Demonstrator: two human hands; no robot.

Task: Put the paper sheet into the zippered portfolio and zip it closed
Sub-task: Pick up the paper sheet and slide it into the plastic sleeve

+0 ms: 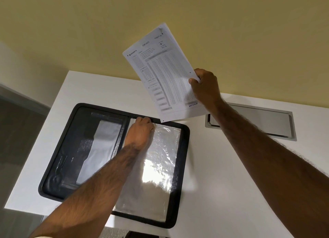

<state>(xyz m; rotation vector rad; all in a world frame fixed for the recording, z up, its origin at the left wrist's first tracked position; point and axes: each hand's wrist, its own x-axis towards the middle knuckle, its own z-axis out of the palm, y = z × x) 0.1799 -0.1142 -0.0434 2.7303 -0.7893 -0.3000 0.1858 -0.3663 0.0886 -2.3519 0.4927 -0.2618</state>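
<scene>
The paper sheet (pixel 165 73) is pinched aloft by the right hand (pixel 204 84) over the far edge of the bench (pixel 213 166). The clear sleeve (pixel 160 157) of the open portfolio (pixel 53 166) is gripped at its top by the left hand (pixel 140 130). Insertion is judged the step in hand; alignment with the sleeve's mouth is needed next.

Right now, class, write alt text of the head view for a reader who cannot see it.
The right hand holds a printed paper sheet above an open black zippered portfolio lying on a white table. The left hand grips the top edge of the clear plastic sleeve in the portfolio's right half.
</scene>
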